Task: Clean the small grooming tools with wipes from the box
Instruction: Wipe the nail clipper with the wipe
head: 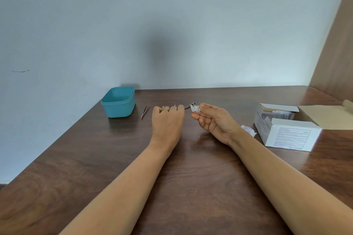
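I'm watching both hands working above the dark wooden table [191, 177]. The left hand [168, 120] is curled into a fist, pinching a small metal tool [188, 107] whose thin end is poking out toward the right; too small for me to tell which tool it is. The right hand [214, 118] is closing thumb and fingertips on a folded white wipe [195, 109], pressing it against the tool's exposed tip. So both hands are clamped: left on the tool, right on the wipe.

A second tool, a pair of tweezers [145, 111], is lying on the table just beside the teal tub [118, 101], apart from the hands. The open wipe box [286, 128] is sitting on the right, with a torn sachet [248, 129] beside it.

Handling, as I'm judging it: the tool is looking light, stiff, thin and probably slick metal, likelier to slip once the wipe is wetting it. I'm reckoning the best hold is at the handle end, tight in the fist, leaving the working tip free. The wipe is soft and limp, so it needs pinching around the metal, not just laying on. The tip may be sharp, so I'm favouring strokes away from the fingers.
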A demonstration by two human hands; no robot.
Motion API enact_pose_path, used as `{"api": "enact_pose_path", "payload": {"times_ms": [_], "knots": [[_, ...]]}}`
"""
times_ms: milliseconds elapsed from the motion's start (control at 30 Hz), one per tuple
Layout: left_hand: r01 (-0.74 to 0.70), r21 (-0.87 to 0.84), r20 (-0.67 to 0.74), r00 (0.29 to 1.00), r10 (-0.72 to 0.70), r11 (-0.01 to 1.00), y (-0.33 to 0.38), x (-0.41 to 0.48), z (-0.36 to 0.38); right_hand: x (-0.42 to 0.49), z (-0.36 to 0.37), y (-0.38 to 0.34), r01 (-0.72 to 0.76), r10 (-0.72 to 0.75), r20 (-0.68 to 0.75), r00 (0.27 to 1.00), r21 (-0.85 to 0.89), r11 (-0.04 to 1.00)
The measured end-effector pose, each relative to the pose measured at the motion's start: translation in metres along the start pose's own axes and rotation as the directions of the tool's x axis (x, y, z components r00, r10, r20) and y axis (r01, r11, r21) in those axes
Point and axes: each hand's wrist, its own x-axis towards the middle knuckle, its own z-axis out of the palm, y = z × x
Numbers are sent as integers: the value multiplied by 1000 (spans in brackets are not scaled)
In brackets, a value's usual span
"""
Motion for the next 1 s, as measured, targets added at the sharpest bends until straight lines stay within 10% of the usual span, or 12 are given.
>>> {"api": "enact_pose_path", "payload": {"times_ms": [500,1000], "knots": [[52,-82,38,998,-49,995,3,1,1,6,-4,6,72,-72,0,997,40,997],[150,-561,151,985,-78,814,20,-7,9,4,-2,7,129,-130,9,992,11,992]]}}
